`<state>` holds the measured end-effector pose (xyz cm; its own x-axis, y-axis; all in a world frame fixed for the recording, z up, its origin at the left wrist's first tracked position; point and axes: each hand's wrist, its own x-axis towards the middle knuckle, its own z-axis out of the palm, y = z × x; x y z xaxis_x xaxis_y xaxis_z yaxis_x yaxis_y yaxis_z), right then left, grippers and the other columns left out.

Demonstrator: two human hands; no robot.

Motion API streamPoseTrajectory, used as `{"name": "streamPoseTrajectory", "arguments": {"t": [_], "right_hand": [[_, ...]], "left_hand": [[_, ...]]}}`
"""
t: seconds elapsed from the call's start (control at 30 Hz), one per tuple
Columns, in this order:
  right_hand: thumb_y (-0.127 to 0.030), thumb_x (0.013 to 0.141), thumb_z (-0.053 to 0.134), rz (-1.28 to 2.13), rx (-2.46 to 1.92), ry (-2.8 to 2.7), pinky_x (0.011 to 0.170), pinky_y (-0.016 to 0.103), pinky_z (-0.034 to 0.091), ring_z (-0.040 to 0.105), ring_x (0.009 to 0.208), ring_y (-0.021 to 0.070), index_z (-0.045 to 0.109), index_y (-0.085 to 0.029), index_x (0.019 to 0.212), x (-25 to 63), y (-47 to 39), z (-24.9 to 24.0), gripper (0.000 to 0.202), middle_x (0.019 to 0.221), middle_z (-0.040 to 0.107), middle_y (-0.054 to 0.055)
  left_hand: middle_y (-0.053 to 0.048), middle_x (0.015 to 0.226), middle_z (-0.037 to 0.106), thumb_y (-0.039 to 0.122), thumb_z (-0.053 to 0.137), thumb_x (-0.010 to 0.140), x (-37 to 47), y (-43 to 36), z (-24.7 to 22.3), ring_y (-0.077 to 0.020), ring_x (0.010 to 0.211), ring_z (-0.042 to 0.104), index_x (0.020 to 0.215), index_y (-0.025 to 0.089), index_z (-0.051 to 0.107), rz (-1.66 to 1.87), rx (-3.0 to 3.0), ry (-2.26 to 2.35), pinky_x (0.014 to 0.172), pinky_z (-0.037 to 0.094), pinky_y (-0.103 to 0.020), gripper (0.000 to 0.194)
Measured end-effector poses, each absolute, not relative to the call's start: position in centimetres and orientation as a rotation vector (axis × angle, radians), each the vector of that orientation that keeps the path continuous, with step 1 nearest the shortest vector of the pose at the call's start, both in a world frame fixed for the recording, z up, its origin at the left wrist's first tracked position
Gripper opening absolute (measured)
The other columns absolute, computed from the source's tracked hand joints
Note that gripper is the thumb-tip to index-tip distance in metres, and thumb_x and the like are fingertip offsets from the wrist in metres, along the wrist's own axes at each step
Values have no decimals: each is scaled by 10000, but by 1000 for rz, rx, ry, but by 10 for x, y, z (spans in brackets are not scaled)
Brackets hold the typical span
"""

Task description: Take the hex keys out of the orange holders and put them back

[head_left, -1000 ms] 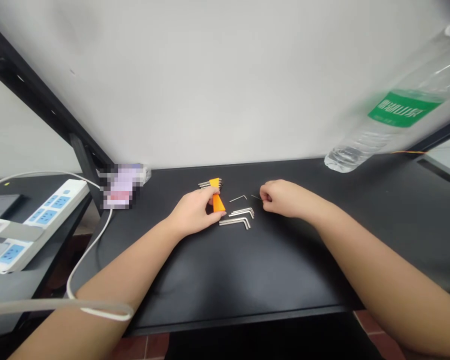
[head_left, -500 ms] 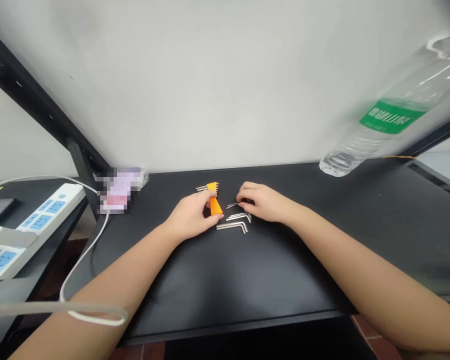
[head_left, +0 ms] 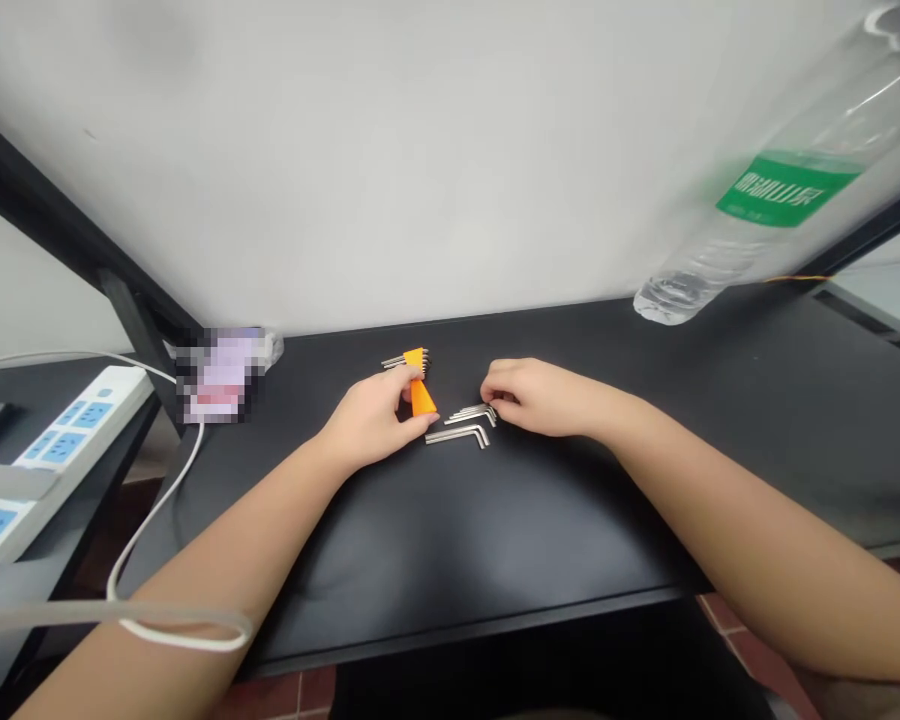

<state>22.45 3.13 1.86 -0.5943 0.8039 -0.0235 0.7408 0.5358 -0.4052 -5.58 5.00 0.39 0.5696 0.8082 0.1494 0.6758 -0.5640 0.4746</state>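
My left hand (head_left: 379, 412) is closed around an orange hex key holder (head_left: 422, 397), which rests at a slant on the black desk. Several hex keys (head_left: 394, 361) are seated in its far end and stick out toward the left. To the right of the holder lie loose L-shaped hex keys: a thinner group (head_left: 471, 413) and, nearer me, a thicker pair (head_left: 454, 434). My right hand (head_left: 529, 395) has its fingers pinched together at the bent ends of the thinner group. What sits between those fingertips is hidden.
A large clear bottle (head_left: 787, 190) with a green label stands at the back right. On the left are a blurred-out package (head_left: 221, 375), a white power strip (head_left: 64, 450) and a white cable (head_left: 150, 520). The black desk (head_left: 495, 540) meets a white wall behind.
The thin hex key that stuck out from my right fingers now appears close beside the loose ones. My left hand keeps its hold on the orange holder. The camera view has shifted slightly.
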Motion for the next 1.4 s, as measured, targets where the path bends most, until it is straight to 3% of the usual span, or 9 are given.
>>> {"name": "streamPoseTrajectory", "arguments": {"t": [0.63,1.0,1.4], "right_hand": [[-264,907,625,663,-1282,-2621,749,301,438,579,810,182,708,-195,1007,203,12,27,147,1020,618,68],[-222,912,610,405,-1134,-2753,815,350,427,552,877,226,702,-181,913,192,1,29,100,939,619,84],[-146,943,506,-126,-1098,-2875,729,378,308,492,785,215,646,-167,782,177,-12,23,215,836,597,92]], "left_hand": [[-9,951,672,468,702,837,-55,53,1,-160,779,616,1282,231,586,507,2401,1222,718,492,-280,517],[9,830,625,425,707,837,-57,54,0,-175,756,620,1296,236,567,522,2409,1216,692,481,-283,516],[3,851,629,417,714,837,-59,53,0,-165,742,610,1314,243,573,552,2387,1202,685,486,-282,527]]}}
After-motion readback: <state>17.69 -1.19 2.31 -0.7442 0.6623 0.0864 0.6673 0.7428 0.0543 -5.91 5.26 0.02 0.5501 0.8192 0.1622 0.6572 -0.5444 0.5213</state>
